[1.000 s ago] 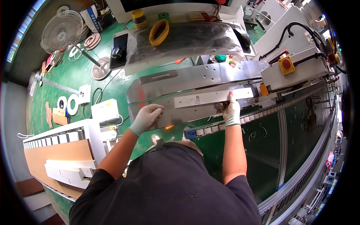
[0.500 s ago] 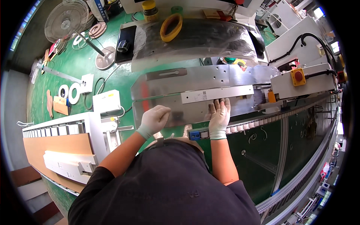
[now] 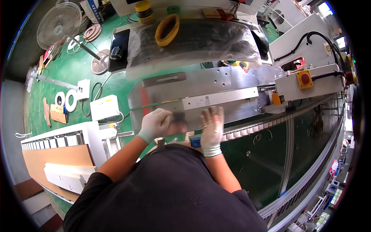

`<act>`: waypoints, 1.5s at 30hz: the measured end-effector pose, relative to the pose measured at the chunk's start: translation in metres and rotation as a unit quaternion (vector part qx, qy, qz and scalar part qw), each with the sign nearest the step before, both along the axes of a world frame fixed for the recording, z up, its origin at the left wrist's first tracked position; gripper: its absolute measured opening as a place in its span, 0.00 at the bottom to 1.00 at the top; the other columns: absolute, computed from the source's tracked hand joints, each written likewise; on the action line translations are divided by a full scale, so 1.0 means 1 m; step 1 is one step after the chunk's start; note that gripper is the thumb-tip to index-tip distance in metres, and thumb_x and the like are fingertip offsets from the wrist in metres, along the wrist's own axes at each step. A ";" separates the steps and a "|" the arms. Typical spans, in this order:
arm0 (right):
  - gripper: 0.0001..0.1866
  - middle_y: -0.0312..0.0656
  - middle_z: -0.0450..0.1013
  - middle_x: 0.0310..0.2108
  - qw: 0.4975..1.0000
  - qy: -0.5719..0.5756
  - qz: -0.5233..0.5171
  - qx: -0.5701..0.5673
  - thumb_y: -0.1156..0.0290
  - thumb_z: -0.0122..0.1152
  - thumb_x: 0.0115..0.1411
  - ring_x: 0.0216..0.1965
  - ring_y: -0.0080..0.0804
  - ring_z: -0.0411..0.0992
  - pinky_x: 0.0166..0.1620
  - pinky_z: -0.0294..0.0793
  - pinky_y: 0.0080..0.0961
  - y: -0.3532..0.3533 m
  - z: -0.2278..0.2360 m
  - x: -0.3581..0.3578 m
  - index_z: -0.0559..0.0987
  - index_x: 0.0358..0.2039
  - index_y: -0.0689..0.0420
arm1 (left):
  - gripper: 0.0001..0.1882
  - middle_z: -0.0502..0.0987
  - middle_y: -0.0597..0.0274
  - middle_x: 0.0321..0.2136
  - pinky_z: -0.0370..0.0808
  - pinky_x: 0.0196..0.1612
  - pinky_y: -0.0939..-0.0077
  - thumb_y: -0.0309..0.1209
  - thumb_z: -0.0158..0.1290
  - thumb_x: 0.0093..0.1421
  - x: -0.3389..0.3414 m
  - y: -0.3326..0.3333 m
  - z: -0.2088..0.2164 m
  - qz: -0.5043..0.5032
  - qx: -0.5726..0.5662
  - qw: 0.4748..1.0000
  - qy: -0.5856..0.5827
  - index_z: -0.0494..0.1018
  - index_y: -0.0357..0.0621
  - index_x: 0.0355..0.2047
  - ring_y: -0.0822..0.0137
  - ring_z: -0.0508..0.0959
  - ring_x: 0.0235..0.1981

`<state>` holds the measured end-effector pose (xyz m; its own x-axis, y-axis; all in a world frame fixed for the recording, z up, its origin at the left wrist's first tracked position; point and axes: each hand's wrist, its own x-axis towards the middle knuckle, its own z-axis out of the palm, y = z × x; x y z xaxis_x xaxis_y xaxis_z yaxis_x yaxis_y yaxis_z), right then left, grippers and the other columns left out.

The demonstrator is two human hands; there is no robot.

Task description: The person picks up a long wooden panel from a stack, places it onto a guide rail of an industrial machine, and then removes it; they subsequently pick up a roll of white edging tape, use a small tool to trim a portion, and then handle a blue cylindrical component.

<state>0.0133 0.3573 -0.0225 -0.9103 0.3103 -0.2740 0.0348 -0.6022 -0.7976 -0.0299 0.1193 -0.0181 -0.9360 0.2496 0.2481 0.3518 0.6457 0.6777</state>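
Note:
A long white flat strip (image 3: 228, 96) with small holes and a printed label lies lengthwise on the shiny metal table (image 3: 239, 110), beside the slot that runs along it. My right hand (image 3: 211, 127), in a thin white glove, is over the table's near edge just below the strip. Its fingers are stretched out and slightly smeared, and it holds nothing. My left hand (image 3: 154, 123), gloved the same way, hovers near the table's left end with its fingers curled in. Nothing shows in it.
A machine housing with a red button on a yellow box (image 3: 305, 79) stands at the table's right end. A white-segmented conveyor (image 3: 247, 130) runs along the near edge. White strips (image 3: 63, 176) lie on cardboard at left. Beyond the table, a tape roll (image 3: 167, 30) rests on plastic-covered sheeting.
My right hand has drawn back from the strip's near edge toward me and left, its fingers spreading. The left hand stays curled near the same place. The whole view has shifted slightly.

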 end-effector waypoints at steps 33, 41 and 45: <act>0.37 0.46 0.46 0.79 0.982 0.068 -0.173 -0.040 0.52 0.43 0.75 0.76 0.42 0.51 0.74 0.53 0.43 0.161 -0.020 -0.075 0.52 0.76 0.59 | 0.07 0.81 0.54 0.36 0.80 0.40 0.63 0.24 0.59 0.59 -0.007 0.020 0.004 -0.031 -0.072 0.997 -0.002 0.78 0.45 0.38 0.51 0.83 0.37; 0.35 0.45 0.46 0.79 0.950 0.044 -0.301 -0.072 0.51 0.43 0.75 0.76 0.39 0.51 0.67 0.67 0.39 0.178 -0.027 -0.101 0.53 0.76 0.53 | 0.06 0.81 0.55 0.36 0.80 0.39 0.62 0.25 0.59 0.60 -0.005 0.018 0.002 -0.027 -0.097 0.995 -0.002 0.78 0.45 0.38 0.51 0.83 0.37; 0.32 0.35 0.45 0.79 0.945 0.085 -0.306 -0.084 0.58 0.42 0.75 0.52 0.33 0.74 0.59 0.71 0.37 0.197 -0.023 -0.116 0.52 0.77 0.45 | 0.05 0.81 0.56 0.35 0.80 0.37 0.61 0.27 0.58 0.60 -0.004 0.019 0.002 -0.016 -0.103 0.995 0.000 0.79 0.47 0.38 0.51 0.83 0.35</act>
